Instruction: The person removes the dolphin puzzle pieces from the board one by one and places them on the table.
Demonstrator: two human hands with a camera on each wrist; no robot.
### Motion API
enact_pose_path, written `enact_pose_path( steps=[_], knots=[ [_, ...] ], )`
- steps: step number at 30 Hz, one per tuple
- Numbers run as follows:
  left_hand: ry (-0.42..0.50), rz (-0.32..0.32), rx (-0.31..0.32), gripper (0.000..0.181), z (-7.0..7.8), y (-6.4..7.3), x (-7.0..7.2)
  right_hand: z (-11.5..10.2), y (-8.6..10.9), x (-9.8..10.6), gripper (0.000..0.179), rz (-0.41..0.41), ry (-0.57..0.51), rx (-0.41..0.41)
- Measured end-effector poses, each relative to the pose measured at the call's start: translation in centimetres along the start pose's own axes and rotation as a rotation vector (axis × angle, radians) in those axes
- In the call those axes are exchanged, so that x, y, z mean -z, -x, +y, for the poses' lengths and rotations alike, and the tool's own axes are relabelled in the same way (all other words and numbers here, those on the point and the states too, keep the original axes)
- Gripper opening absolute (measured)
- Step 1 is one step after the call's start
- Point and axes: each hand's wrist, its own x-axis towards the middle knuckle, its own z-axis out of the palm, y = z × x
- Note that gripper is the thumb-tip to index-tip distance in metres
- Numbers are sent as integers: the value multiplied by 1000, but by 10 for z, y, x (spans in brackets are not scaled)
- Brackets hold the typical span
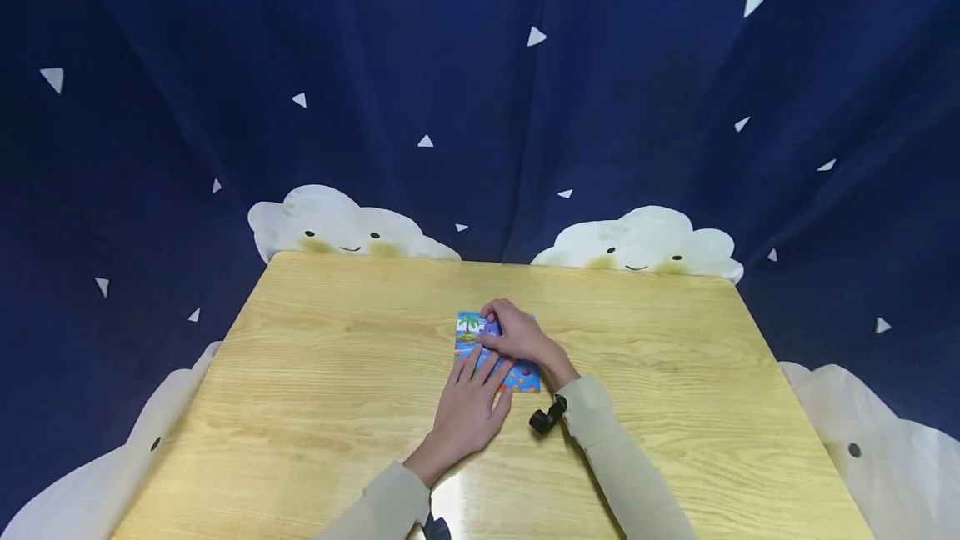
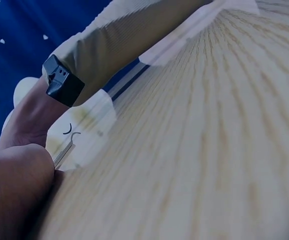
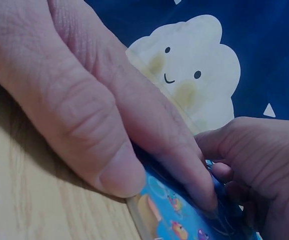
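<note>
In the head view, a blue sea-picture board (image 1: 467, 348) with a palm tree and small orange figures lies flat on the wooden table (image 1: 345, 357). The left hand (image 1: 468, 411) is spread, its fingers straight, and they rest on the near left part of the board, gripping nothing. The right hand (image 1: 521, 336) is over the far right part of the board, with its fingers bent; I cannot tell if it pinches something. To the near right of the board, a small black camera (image 1: 549, 415) sits at the cuff of the beige right sleeve (image 1: 615, 457). Beyond the board hangs a dark blue curtain (image 1: 480, 65) with white triangles and smiling clouds (image 1: 637, 242).

In the left wrist view, part of the left hand is close, and past it are the right wrist, its black camera and sleeve.

In the right wrist view, the left thumb (image 3: 124, 172) touches the edge of the board, where colourful fish are painted. The right hand's curled fingers are at its opposite side, their tips partly hidden.
</note>
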Motion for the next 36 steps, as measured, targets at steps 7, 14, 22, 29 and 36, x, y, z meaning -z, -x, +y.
enact_pose_path(
  steps=[7,14,22,29,36],
  knots=[
    [-9,21,-6,53,-9,-5,8,-7,-11,0,41,33,-5,6],
    [-14,38,3,51,-16,3,8,-14,-15,-11,41,31,-26,-16],
    [6,54,7,51,-7,8,4,-8,-6,-12,39,31,-3,-17],
    [-9,46,-7,52,5,8,2,-3,7,-8,35,77,-158,-27],
    [-22,35,0,52,5,4,2,-3,6,-5,40,117,-170,15]
  ],
)
